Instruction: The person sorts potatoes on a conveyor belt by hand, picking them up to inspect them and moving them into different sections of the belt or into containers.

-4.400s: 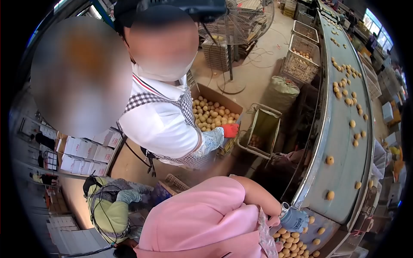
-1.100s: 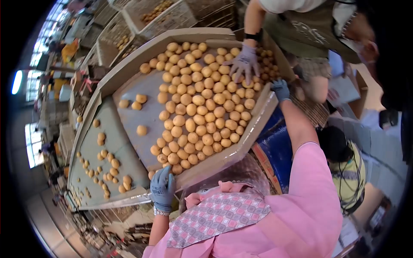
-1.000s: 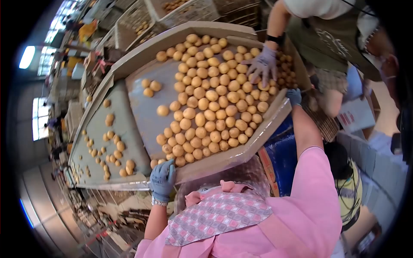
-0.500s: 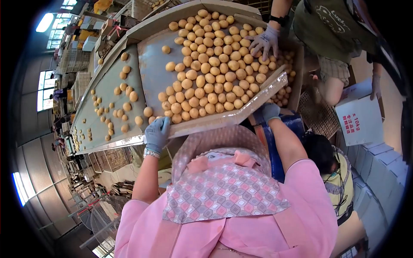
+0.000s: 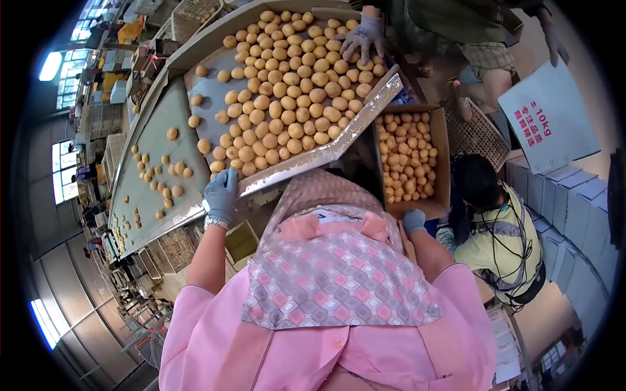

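Observation:
My left hand [image 5: 220,197], in a blue-grey glove, has its fingers curled over the near rim of the sloping sorting table [image 5: 287,171]. Round yellow-brown produce [image 5: 280,91], like potatoes or fruit, lies thickly across the tabletop. To the right of the table's lip stands a cardboard box [image 5: 446,163] filled with smaller pieces of the same produce [image 5: 407,156]. My right hand [image 5: 413,220], also gloved, is closed at the box's near wall; its fingertips are partly hidden.
A co-worker's gloved hand [image 5: 364,38] touches the produce at the far side; their other hand holds a white printed carton [image 5: 548,117]. Another person [image 5: 495,228] in a yellow vest crouches at right beside stacked cartons [image 5: 567,202]. A green belt [image 5: 153,127] carries scattered produce at left.
The filled box has come away from under the table's lip toward me, with my right hand at it. My left hand stays at the rim. The co-worker's carton has been raised, and the view has shifted.

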`<state>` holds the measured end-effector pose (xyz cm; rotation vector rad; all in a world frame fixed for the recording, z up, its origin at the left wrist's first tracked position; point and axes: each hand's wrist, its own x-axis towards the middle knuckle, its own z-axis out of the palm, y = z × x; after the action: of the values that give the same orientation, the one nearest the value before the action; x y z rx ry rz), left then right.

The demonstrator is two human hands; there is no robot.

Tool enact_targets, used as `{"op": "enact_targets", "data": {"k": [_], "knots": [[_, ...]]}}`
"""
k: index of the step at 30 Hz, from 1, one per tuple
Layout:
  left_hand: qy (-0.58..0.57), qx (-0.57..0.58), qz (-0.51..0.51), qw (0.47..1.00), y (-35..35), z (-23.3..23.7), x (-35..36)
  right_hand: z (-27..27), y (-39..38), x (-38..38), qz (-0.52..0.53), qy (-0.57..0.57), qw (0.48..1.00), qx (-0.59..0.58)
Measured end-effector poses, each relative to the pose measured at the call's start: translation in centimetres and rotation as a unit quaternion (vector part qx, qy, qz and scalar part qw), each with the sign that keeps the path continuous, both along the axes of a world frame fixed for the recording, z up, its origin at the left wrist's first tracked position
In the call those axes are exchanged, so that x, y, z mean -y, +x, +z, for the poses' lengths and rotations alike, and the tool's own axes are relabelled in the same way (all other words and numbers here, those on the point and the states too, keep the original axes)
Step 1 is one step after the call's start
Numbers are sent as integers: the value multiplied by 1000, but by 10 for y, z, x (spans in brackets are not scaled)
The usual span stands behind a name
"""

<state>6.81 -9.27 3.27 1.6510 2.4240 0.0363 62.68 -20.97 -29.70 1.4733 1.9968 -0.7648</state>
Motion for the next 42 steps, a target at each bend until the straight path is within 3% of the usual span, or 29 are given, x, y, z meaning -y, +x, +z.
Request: {"op": "enact_targets", "data": {"k": [5, 11, 15, 17, 19, 21, 23, 25, 26, 28, 29, 31, 32, 33, 36, 37, 42], "knots": [[26, -19, -9, 999, -6, -6, 5, 29, 32, 45, 55, -13, 998, 31], [54, 5, -12, 998, -5, -6, 5, 3, 72, 125, 99, -86, 989, 62], [52, 19, -22, 998, -3, -4, 4, 16, 71, 115, 138, -115, 982, 59], [81, -6, -86, 993, -3, -2, 6, 24, 68, 100, 154, -123, 979, 56], [81, 15, -42, 996, -1, -4, 8, 38, 60, 75, 170, -124, 977, 46], [108, 27, -25, 993, -4, -6, 2, 62, 34, 24, 156, -50, 987, -3], [149, 40, -30, 988, -2, -9, 7, 110, -11, -55, 63, 108, 978, -168], [155, 48, -22, 987, 0, -4, 6, 178, -67, -152, -7, 285, 877, -387], [165, 54, -20, 985, 1, -1, 4, 245, -107, -206, 21, 338, 828, -447], [177, 56, -34, 982, -6, -6, 6, 267, -152, -264, 76, 407, 799, -437], [197, 68, -43, 977, -9, -9, 8, 242, -166, -283, 90, 441, 782, -431], [240, 77, -55, 966, -12, -9, 11, 198, -189, -319, 121, 225, 936, -243], [258, 85, -57, 961, -12, -2, 11, 188, -201, -331, 144, 163, 961, -172], [293, 122, -35, 948, -14, 2, 14, 180, -213, -345, 170, 102, 975, -98], [435, 101, 83, 891, -37, 12, 31, 165, -213, -371, 214, 22, 972, -90], [419, 136, 163, 883, -43, 22, 42, 159, -209, -376, 227, 2, 971, -70], [492, 216, 304, 787, -83, 13, 87, 169, -210, -372, 219, -57, 974, -3]]}}
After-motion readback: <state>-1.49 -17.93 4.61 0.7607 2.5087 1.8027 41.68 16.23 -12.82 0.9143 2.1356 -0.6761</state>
